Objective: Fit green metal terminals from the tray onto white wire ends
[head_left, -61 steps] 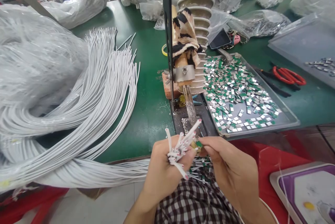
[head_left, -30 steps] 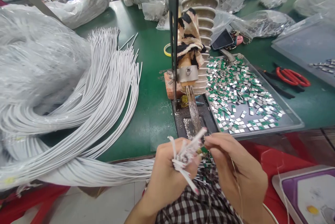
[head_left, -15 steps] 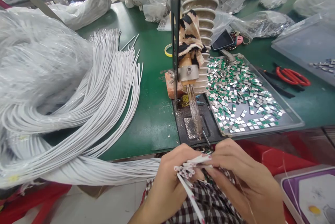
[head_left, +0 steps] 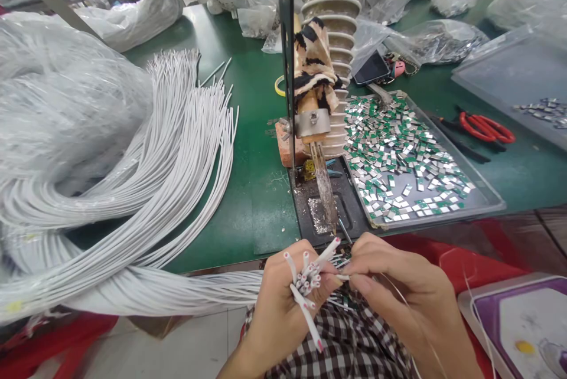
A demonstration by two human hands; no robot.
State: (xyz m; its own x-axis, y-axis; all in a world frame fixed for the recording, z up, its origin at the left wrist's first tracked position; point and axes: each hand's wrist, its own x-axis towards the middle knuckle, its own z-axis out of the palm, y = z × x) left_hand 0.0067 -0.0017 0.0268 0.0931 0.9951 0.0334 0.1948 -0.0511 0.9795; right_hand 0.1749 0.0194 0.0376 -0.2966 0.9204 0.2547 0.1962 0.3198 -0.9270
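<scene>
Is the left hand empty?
No, the left hand is wrapped around a bunch of white wires, their ends poking out.

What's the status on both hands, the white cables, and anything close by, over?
Left hand: closed around bundled white cables, ends fanned out. Right hand: fingertips pinching one cable end beside the bundle. Soldering iron: just beyond both hands, possible obstruction.

A checked garment [head_left: 341, 343] in dark brown and white is worn across the lap, its small squares patterned with a muted in-between shade where light and dark bands are crossed. The cloth is creased by soft folds, and its cut cannot be made out. The left hand [head_left: 287, 290] and right hand [head_left: 401, 284] are left bare, as are the left forearm [head_left: 248, 349] and right forearm [head_left: 458, 358] to the picture's lower edge.
</scene>
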